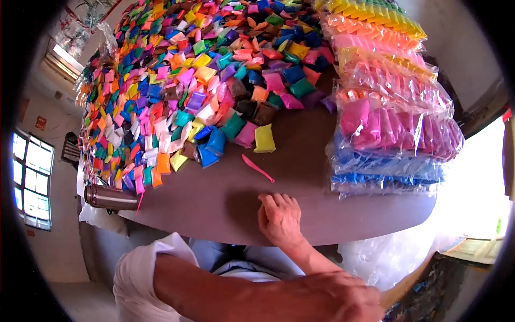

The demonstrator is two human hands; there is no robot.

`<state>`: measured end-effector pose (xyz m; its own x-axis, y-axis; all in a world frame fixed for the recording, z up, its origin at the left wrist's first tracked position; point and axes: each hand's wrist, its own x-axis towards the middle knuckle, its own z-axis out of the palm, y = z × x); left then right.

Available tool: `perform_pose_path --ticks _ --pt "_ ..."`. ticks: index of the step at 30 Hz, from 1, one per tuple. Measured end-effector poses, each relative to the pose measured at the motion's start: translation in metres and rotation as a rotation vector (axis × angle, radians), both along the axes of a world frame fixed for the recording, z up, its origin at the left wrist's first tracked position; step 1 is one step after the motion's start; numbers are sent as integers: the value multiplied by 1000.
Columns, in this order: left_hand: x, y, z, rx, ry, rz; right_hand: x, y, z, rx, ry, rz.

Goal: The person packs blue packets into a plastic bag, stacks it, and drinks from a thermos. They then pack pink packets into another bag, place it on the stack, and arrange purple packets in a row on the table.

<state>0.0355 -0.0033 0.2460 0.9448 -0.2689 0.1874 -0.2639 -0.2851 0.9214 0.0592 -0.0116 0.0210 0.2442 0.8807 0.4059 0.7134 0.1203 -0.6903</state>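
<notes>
My right hand rests on the brown table near its front edge, fingers curled in and nothing visible in them. Just beyond it lies a pink plastic tool, not touched by the hand. My left arm crosses in front of my body, and my left hand is over my right forearm at the bottom; its fingers are hidden. A yellow packet and a blue packet lie at the near edge of a large heap of small coloured packets.
Clear bags of packets are stacked on the right, with magenta ones above blue ones. A metal flask lies at the table's left edge. Clear plastic sheeting hangs below the right edge. A window is at far left.
</notes>
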Motion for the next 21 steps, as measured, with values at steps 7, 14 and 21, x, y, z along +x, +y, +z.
perform_pose_path --ticks 7,14,21 --pt "-56 96 -75 -488 287 698 -3 2 -2 -114 -67 26" --pt "-177 145 -211 -1131 314 1286 -7 3 5 -75 -117 -7" --pt "-205 138 -231 -1414 49 1040 -11 3 4 -78 -197 -49"
